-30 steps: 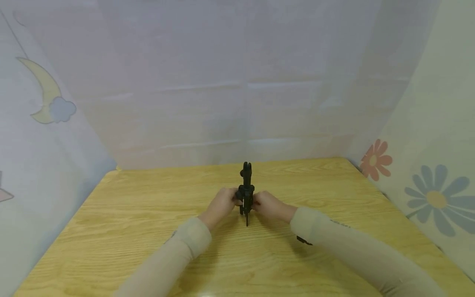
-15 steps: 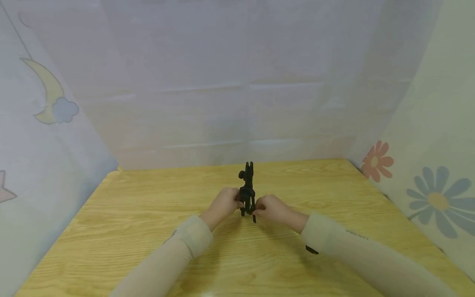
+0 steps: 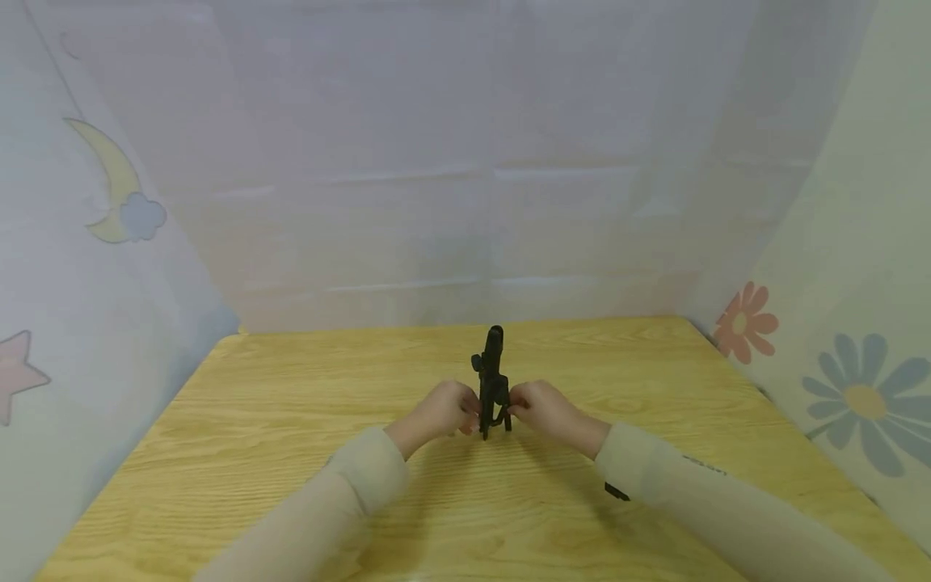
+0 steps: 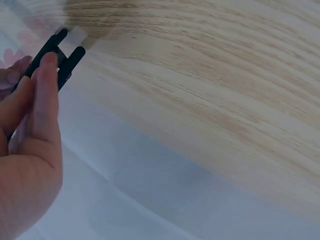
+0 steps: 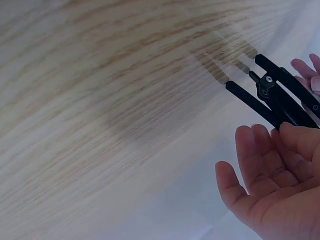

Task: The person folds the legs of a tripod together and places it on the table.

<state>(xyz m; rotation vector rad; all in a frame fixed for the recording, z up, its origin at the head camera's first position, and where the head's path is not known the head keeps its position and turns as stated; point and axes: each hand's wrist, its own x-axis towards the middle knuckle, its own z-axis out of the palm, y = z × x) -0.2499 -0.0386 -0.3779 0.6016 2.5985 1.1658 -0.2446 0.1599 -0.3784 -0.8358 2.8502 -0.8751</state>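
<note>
A small black tripod (image 3: 493,364) stands on the wooden table between both hands, its upper part leaning slightly to the right. Several of its legs are spread below, and a hinged brace (image 5: 265,86) shows among them in the right wrist view. The right hand (image 3: 547,408) pinches one leg between thumb and index finger, while its other fingers are loosely bent. The left hand (image 3: 445,411) is at the opposite side with thumb and fingers at a leg; in the left wrist view the fingers (image 4: 46,100) partly cover that leg.
The wooden table (image 3: 291,420) reaches to a pale covered wall (image 3: 465,202) close behind. Side walls with printed moon, star and flowers flank it. A small black piece (image 3: 617,491) shows under the right sleeve cuff.
The right hand has swung a leg outward to the right. The tripod has turned and tilted slightly, and the left hand has shifted down to a leg. The head view has shifted a little.
</note>
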